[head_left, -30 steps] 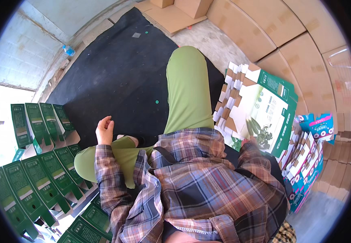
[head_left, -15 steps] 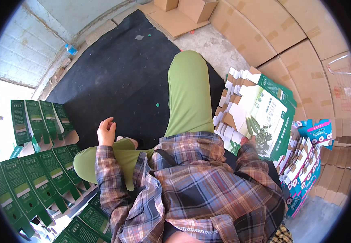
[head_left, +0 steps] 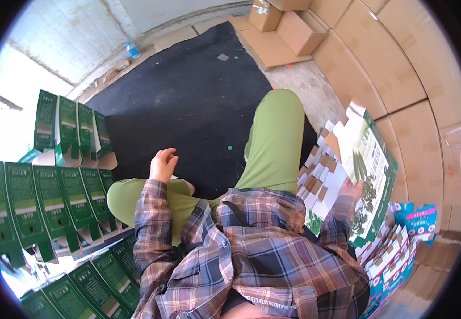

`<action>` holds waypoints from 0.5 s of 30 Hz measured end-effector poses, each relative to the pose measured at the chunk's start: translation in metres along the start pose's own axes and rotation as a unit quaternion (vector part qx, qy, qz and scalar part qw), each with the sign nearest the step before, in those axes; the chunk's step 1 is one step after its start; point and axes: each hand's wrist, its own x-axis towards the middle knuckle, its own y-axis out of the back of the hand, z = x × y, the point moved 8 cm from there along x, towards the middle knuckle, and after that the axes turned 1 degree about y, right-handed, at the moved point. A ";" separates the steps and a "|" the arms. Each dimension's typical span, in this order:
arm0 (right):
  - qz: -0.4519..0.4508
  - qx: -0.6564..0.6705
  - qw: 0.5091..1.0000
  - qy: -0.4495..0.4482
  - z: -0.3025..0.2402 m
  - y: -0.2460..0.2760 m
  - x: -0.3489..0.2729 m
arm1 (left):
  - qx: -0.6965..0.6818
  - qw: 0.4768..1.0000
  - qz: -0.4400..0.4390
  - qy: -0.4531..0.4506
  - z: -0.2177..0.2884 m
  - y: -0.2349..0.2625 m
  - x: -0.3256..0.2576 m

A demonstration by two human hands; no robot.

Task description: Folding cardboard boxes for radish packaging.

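Flattened green-and-white carton [head_left: 366,170] sits gripped in the right hand [head_left: 354,189]; left hand [head_left: 162,165] hangs loosely curled, empty, beside green boxes [head_left: 71,202].

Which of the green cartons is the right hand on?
The flat, unfolded green-and-white carton by the right knee, under the right hand; the assembled green cartons stand on the left.

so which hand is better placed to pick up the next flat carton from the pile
Right, probably. The right hand already rests on the top flat carton of the pile beside the right leg. The left hand is empty, across the body near the standing green boxes.
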 end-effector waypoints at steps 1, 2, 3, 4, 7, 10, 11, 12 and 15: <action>-0.041 0.024 0.999 -0.005 -0.005 -0.019 -0.021 | -0.004 1.000 0.003 -0.002 -0.001 0.002 0.001; -0.048 0.023 0.999 -0.009 -0.007 -0.036 -0.040 | -0.003 1.000 0.010 0.002 -0.003 0.006 0.000; -0.095 0.027 0.995 -0.021 -0.008 -0.059 -0.059 | -0.007 1.000 0.013 0.004 -0.004 0.008 0.000; -0.141 0.032 0.989 -0.032 -0.008 -0.080 -0.074 | -0.011 1.000 0.016 0.006 -0.004 0.010 0.000; -0.257 0.002 0.965 -0.054 -0.007 -0.137 -0.124 | -0.022 0.999 0.034 0.020 -0.011 0.018 -0.006; -0.345 -0.033 0.935 -0.069 -0.003 -0.184 -0.164 | -0.036 0.997 0.054 0.043 -0.018 0.032 -0.009; -0.388 -0.055 0.914 -0.106 0.003 -0.199 -0.177 | -0.086 0.992 0.081 0.048 -0.021 0.038 -0.010; -0.429 -0.078 0.889 -0.142 0.012 -0.211 -0.190 | -0.136 0.983 0.110 0.053 -0.027 0.045 -0.011; -0.491 -0.134 0.834 -0.214 0.039 -0.244 -0.222 | -0.266 0.951 0.149 0.055 -0.034 0.069 -0.015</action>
